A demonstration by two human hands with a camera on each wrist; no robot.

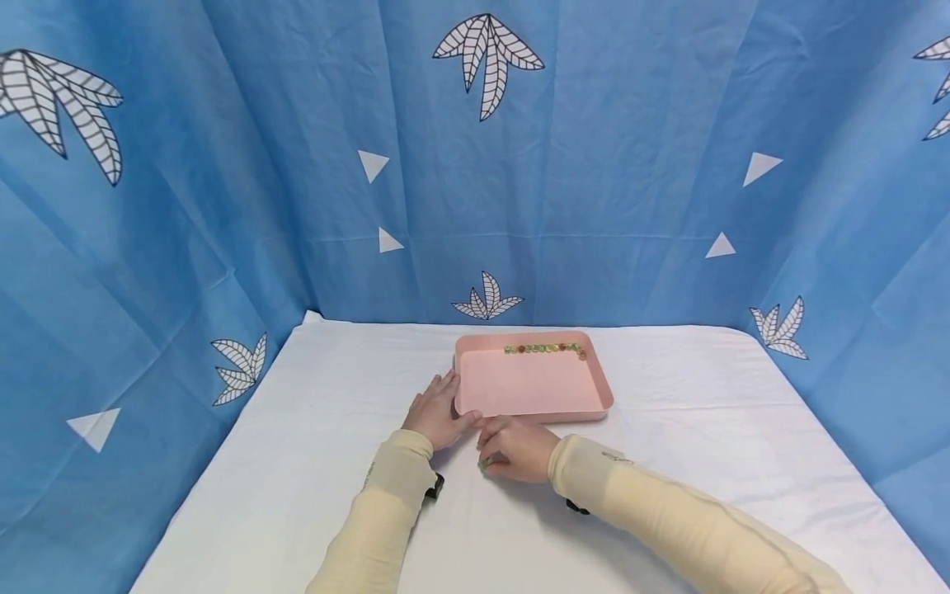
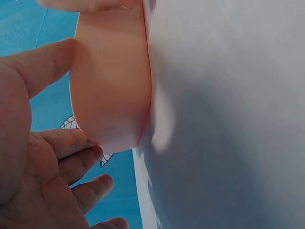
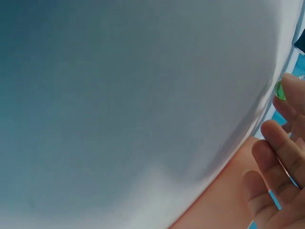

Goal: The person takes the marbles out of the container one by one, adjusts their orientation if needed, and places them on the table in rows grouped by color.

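Right wrist, green marble (image 3: 279,90), rounded; seemingly translucent

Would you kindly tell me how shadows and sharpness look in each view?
Head view: soft shadow below the right sleeve on the white cloth; beads in the pink tray too small for detail. Left wrist: broad shadow across the cloth, paler patch beside the tray. Right wrist: cloth darkest toward upper left.

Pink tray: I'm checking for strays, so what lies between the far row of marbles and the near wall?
Head view: one marble at the right end, just nearer than the row; otherwise bare tray floor shows, up to the near wall.
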